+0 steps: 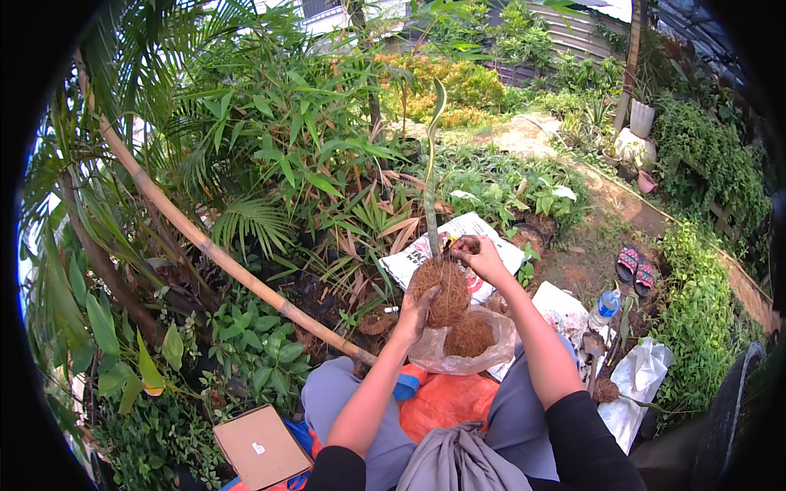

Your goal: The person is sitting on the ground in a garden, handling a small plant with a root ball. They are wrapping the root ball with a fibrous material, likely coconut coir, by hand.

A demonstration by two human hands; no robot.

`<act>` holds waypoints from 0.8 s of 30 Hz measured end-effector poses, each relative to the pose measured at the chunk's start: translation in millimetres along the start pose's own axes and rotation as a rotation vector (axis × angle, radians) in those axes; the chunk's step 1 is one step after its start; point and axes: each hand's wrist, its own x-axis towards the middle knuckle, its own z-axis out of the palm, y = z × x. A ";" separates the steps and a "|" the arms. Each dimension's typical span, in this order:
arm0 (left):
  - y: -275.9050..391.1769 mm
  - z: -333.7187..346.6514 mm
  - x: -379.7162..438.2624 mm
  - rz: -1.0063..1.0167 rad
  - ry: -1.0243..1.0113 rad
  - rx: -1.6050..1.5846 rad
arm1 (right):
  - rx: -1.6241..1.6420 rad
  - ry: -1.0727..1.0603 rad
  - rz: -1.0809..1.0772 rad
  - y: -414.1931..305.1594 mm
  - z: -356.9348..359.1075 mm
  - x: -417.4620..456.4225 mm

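A ball of brown coconut fibre (441, 291) surrounds the base of a tall snake plant leaf (431, 184), which stands upright. My left hand (419, 312) grips the ball from its left and lower side. My right hand (478, 253) is at the top right of the ball, beside the leaf's base, its thumb and fingertips pinched together; a thin strand seems to be between them, too fine to tell. Below the ball, a clear plastic bag (424, 353) lies open with loose coconut fibre (470, 334) in it.
A printed white sack (396, 265) lies behind the ball. To the right are a water bottle (607, 307), a hand trowel (593, 350), another fibre ball (606, 390) and sandals (636, 270). A bamboo pole (233, 261) slants across the left, above a cardboard piece (263, 448). Orange sheeting (451, 399) lies between my legs.
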 end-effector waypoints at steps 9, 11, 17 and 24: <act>10.7 8.1 12.9 0.019 -0.026 -0.127 | 0.448 -0.106 0.387 46.5 14.9 0.8; 10.4 -8.6 13.3 -0.019 0.003 -0.250 | 0.642 -0.010 0.561 20.1 30.5 -10.3; 20.9 -10.1 22.6 0.042 -0.039 -0.364 | 0.774 -0.030 0.558 7.1 30.9 -12.0; 27.1 -11.9 28.7 0.044 0.047 -0.385 | 0.831 0.015 0.636 -4.4 44.0 -24.0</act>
